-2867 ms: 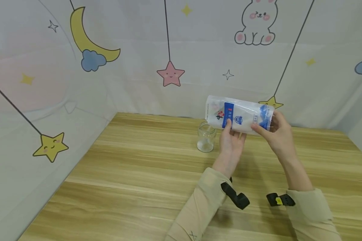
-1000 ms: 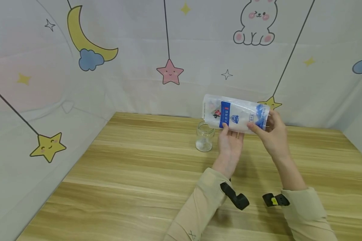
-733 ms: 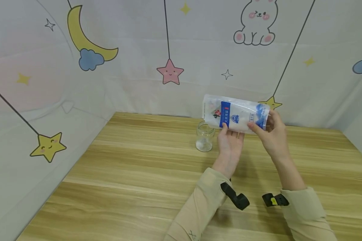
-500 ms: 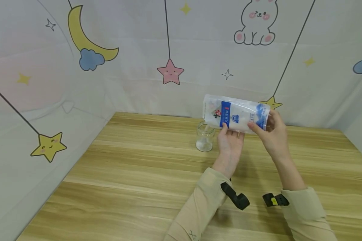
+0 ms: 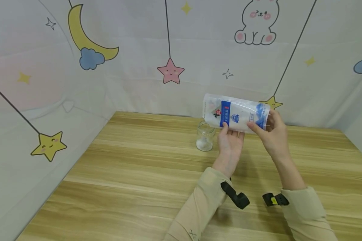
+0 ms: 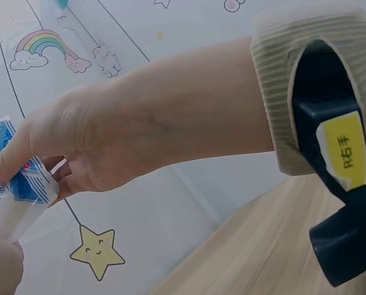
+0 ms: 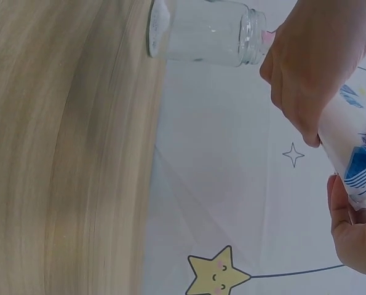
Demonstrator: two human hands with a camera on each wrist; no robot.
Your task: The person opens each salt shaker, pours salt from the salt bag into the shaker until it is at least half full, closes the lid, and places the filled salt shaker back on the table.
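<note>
A white and blue plastic bag of salt (image 5: 242, 115) is held nearly level above the table, its left end tipped over a glass jar (image 5: 205, 131). My left hand (image 5: 230, 142) supports it from below, thumb on the printed front and fingers beneath. At the right end my right hand (image 5: 273, 132) grips the bag, thumb in front and fingers behind. White salt (image 5: 204, 144) lies in the bottom of the upright jar. In the right wrist view, the left hand (image 7: 312, 67) covers part of the bag (image 7: 355, 141); the bag's mouth is hidden there.
The wood-grain table (image 5: 123, 174) extends to a white cloth backdrop (image 5: 138, 77) printed with stars, a moon and a rabbit. Both wrists carry black camera mounts, the left mount (image 5: 235, 195) hanging over the table.
The bag and both hands have shifted very slightly left over the last three seconds. The white salt in the jar looks a little more heaped. Both grips stay the same.
</note>
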